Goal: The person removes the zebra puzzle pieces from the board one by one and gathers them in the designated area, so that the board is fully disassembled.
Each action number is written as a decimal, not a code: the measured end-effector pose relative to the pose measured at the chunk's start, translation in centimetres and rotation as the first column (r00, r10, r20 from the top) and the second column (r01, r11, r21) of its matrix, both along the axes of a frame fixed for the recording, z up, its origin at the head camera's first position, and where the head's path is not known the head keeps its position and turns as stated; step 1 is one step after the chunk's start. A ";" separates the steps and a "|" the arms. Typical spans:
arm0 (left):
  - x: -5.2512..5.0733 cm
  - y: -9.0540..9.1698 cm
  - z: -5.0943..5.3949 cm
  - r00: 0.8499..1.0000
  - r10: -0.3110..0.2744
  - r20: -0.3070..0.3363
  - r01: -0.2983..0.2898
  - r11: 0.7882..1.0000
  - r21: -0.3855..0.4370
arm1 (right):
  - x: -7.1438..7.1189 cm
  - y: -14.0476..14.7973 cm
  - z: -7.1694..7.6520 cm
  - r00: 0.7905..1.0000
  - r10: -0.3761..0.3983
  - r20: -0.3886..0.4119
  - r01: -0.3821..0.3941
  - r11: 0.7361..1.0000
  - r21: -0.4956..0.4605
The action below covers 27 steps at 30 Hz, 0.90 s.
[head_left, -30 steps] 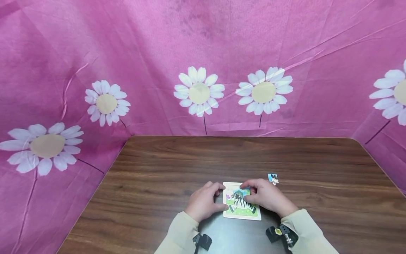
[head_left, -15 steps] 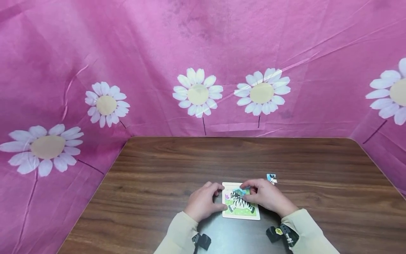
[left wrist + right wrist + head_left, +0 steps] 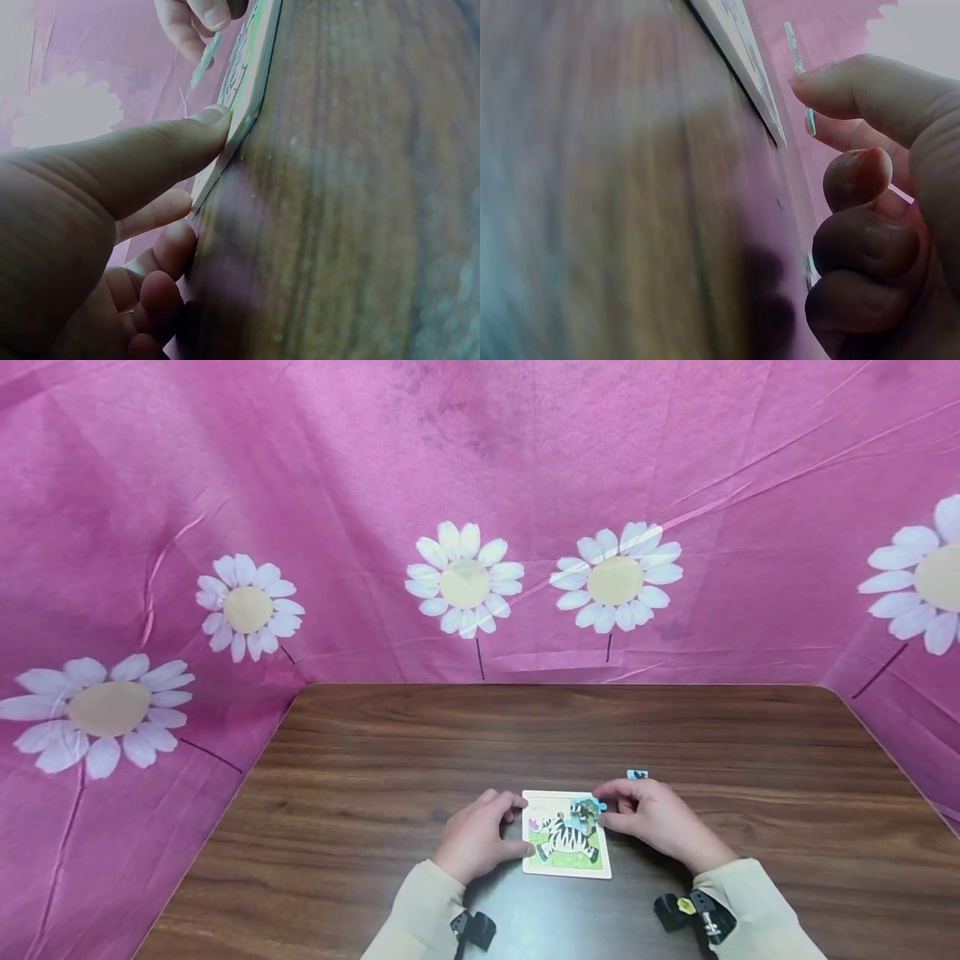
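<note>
A square zebra puzzle board [image 3: 566,856] lies on the table. My left hand [image 3: 478,837] holds its left edge, thumb on the near part and fingers at the far corner; in the left wrist view the thumb [image 3: 169,154] presses the rim. Between thumb and index finger, my right hand [image 3: 660,820] pinches a thin puzzle piece [image 3: 587,810] above the board's far right corner. The right wrist view shows that piece [image 3: 793,46] edge-on, raised off the board [image 3: 742,56]. Another blue, black and white piece [image 3: 637,774] lies behind the right hand, partly hidden by it.
The brown wooden table [image 3: 450,735] extends around the board. A pink cloth with white daisies [image 3: 465,583] hangs behind its far edge and along the left side. Black wrist cameras [image 3: 474,930] sit at both sleeves.
My right hand has moved right from over the board, lifting the pinched piece toward the far right corner. It now partly covers the loose piece. My left hand keeps its hold.
</note>
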<state>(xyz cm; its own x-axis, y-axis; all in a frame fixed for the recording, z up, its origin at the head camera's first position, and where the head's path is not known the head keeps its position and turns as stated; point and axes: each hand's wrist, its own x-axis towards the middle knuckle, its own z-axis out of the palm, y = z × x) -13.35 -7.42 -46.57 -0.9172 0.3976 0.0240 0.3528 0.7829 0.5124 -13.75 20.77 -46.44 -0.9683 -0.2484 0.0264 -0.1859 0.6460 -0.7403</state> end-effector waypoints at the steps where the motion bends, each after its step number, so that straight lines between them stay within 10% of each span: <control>1: 0.0 0.0 0.0 1.000 0.000 0.000 0.000 1.000 0.001 | 0.0 0.2 0.0 1.000 -0.005 -0.004 0.005 1.000 0.006; 27: 0.0 0.0 0.1 1.000 0.000 0.017 0.000 1.000 0.006 | -0.3 5.9 0.9 0.990 -0.139 -0.020 0.140 0.989 0.049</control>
<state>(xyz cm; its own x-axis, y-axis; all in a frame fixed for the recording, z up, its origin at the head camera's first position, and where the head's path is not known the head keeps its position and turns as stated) -13.32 -7.40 -46.43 -0.9176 0.3973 0.0110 0.3439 0.7797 0.5232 -14.01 26.62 -45.56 -0.9931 -0.1120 0.0337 -0.1031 0.7024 -0.7043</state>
